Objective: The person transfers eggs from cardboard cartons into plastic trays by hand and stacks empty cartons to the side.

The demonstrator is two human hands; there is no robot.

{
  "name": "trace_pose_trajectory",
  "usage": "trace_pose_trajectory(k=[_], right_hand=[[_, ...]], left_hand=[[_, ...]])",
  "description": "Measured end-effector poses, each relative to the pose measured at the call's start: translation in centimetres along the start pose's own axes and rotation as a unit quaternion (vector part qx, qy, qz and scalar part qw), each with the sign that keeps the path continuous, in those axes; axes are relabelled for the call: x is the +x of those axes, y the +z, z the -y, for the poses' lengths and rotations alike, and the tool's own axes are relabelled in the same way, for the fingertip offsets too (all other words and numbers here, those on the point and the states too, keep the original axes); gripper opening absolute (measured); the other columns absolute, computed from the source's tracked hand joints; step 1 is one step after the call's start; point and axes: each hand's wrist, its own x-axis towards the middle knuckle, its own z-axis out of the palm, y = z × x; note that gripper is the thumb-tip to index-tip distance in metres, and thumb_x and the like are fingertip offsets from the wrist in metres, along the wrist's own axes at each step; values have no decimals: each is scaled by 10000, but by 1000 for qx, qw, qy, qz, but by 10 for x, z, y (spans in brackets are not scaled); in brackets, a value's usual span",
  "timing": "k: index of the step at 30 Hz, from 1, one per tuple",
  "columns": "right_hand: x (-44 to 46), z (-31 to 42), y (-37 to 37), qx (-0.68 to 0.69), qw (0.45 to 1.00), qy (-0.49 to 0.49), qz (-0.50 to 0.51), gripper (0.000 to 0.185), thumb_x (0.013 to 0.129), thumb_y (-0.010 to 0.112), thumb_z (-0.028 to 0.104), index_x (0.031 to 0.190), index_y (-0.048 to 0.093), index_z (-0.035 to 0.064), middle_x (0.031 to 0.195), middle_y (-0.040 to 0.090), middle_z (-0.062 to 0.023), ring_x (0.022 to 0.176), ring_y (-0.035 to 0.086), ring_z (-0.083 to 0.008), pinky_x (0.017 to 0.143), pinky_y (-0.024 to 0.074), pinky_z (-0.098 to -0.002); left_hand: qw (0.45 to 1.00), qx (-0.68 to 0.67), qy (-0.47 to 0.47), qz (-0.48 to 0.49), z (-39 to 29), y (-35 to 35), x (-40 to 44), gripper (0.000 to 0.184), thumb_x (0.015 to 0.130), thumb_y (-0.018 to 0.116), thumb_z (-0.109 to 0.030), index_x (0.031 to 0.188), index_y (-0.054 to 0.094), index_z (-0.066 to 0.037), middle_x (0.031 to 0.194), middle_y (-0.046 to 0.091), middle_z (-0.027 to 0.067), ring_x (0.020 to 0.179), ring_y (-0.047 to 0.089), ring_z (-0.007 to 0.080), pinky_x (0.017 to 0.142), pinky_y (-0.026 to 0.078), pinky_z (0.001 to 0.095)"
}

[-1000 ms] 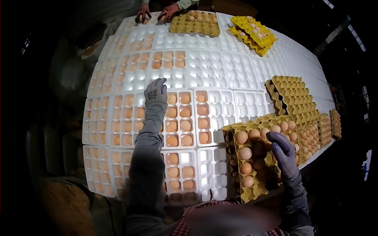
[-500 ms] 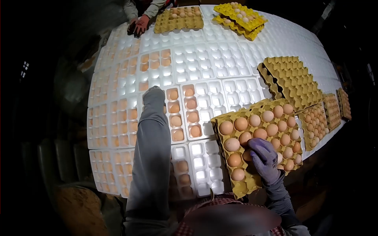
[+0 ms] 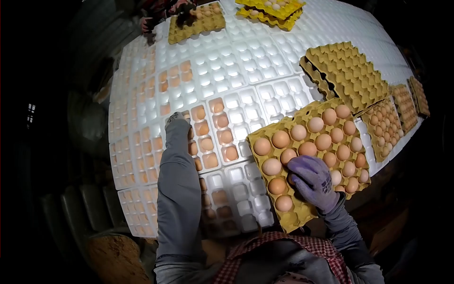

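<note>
My right hand (image 3: pixel 313 183), in a purple glove, curls its fingers over an egg in the pulp egg tray (image 3: pixel 299 222). Brown eggs (image 3: pixel 323 142) fill most of this tray, with bare cups at its near edge. My left arm stretches out over the white foam trays (image 3: pixel 274 102). At its end my left hand (image 3: pixel 176 119), in a grey glove, is low over a foam tray beside a column of eggs (image 3: pixel 199 112); its fingers are hidden from view.
Stacked pulp trays (image 3: pixel 347 75) lean at the right, with more filled egg trays (image 3: pixel 382 128) beyond. Yellow trays (image 3: pixel 272 16) with eggs stand at the back. Across the table, another person's gloved hands (image 3: pixel 183 8) are by a pulp tray (image 3: pixel 197 28).
The view has shifted, so the table sits differently. My left hand has come slightly back; my right stays over the tray. The other person's hand has moved to their pulp tray.
</note>
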Motion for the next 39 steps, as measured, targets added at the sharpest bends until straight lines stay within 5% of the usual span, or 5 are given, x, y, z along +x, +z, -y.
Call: trace_pose_trajectory(k=[14, 19, 25, 31, 39], right_hand=[[-14, -11, 13, -51, 997, -26, -57, 334, 846, 683, 201, 1172, 658, 134, 1124, 658, -8, 997, 636, -216, 806, 501, -347], [-19, 0, -13, 109, 993, 13, -53, 406, 870, 684, 197, 1251, 566, 123, 1220, 599, -52, 1090, 585, -245, 885, 484, -376], [-74, 6, -95, 711, 700, 23, -66, 990, 922, 695, 314, 1562, -10, 44, 1611, 124, -151, 1429, 313, -269, 1147, 314, -419], [-230, -89, -148, 445, 848, 14, -287, 405, 969, 612, 144, 1310, 541, -62, 1293, 601, -199, 1243, 564, -303, 1042, 449, -416], [-445, -298, -75, 585, 467, 488, -450, 510, 1042, 461, 336, 1414, 411, -10, 1250, 594, -130, 1069, 623, -183, 809, 565, -300]], left_hand=[[984, -10, 110, -137, 32, 22, 1, 484, 853, 698, -274, 1258, 587, -32, 1164, 653, 188, 1059, 638, 346, 924, 497, 441], [840, -407, 320, -165, 6, -41, -92, 444, 938, 631, -136, 1345, 512, -5, 1222, 562, 105, 1073, 564, 210, 916, 462, 357], [802, -422, 422, -24, -133, -55, -416, 549, 878, 665, -259, 1346, 528, -7, 1290, 457, 167, 1206, 473, 310, 1002, 416, 441], [727, -153, 657, 125, -276, 49, -498, 588, 910, 666, -265, 1389, 457, 4, 1326, 493, 229, 1205, 472, 364, 1012, 394, 476], [839, -39, 542, -36, -382, 230, -441, 528, 984, 486, -300, 1400, 459, 25, 1398, 442, 246, 1302, 406, 387, 1083, 327, 501]])
